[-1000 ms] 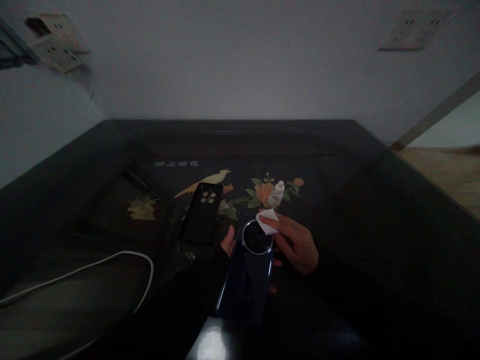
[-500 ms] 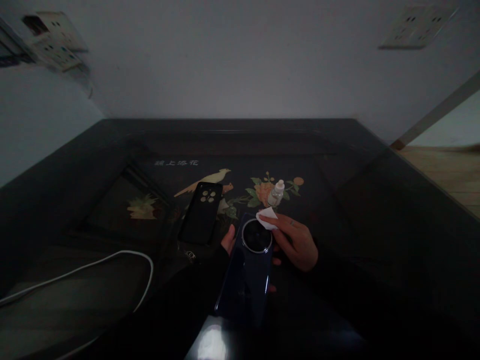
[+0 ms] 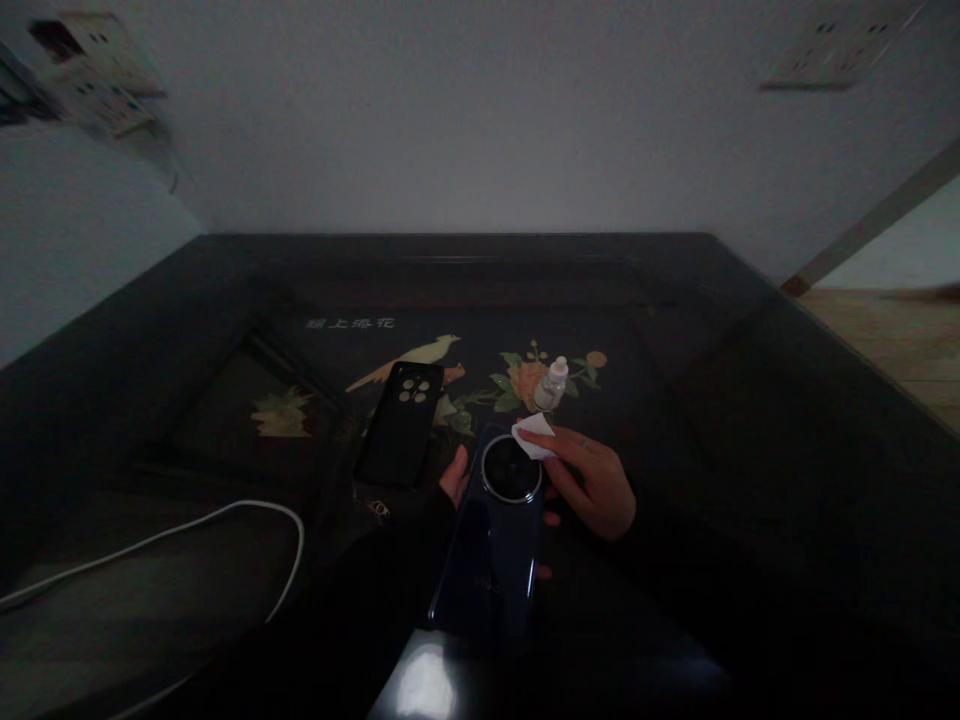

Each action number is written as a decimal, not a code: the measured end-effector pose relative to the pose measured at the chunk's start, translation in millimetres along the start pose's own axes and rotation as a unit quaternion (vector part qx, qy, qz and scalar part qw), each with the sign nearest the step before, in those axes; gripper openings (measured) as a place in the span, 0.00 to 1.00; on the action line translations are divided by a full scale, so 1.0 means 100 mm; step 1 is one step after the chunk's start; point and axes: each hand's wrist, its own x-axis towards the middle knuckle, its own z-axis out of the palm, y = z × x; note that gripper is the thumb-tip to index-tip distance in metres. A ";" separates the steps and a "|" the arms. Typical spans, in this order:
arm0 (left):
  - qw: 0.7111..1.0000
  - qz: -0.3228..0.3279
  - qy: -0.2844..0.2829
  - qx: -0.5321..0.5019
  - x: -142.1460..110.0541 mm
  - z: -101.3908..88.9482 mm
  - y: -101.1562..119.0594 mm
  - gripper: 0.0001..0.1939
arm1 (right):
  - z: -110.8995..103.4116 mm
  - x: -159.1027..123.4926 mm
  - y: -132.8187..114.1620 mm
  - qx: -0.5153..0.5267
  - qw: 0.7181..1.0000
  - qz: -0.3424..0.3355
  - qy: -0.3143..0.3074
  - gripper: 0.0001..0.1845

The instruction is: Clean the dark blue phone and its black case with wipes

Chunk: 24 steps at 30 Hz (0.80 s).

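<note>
A dark blue phone [image 3: 491,560] is held back side up, its round camera ring [image 3: 511,468] at the far end. My left hand [image 3: 454,476] is wrapped round it from beneath, thumb on the left edge and fingertips showing at the right edge. Between the fingers of my right hand [image 3: 596,482] is a white wipe [image 3: 533,436], at the phone's upper right corner beside the camera ring. Left of the phone lies a black phone case [image 3: 401,430] with camera cutouts. Beyond the wipe stands a small clear dropper bottle [image 3: 552,384] with a white cap.
The dark glossy table [image 3: 465,285] has inlaid flowers and a bird. A white cable [image 3: 172,528] curves across its left side. A small metal charm [image 3: 379,508] lies by the case. Wall sockets [image 3: 825,45] are at the upper right and upper left.
The view has shifted very slightly. Both hands, the phone and the wipe keep almost the same positions, with the wipe still at the phone's upper corner.
</note>
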 end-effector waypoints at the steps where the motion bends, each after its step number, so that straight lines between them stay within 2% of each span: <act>1: 1.000 0.002 0.000 0.000 0.00 0.00 0.00 0.36 | 0.00 0.00 0.00 -0.003 1.000 0.000 0.000 0.19; 8: 1.000 0.005 -0.016 0.009 0.00 -0.02 0.01 0.35 | 0.00 0.01 0.00 -0.006 1.000 -0.002 -0.005 0.20; 24: 1.000 -0.003 -0.009 0.015 0.01 -0.01 -0.01 0.37 | 0.00 0.00 0.02 0.011 1.000 0.002 -0.009 0.19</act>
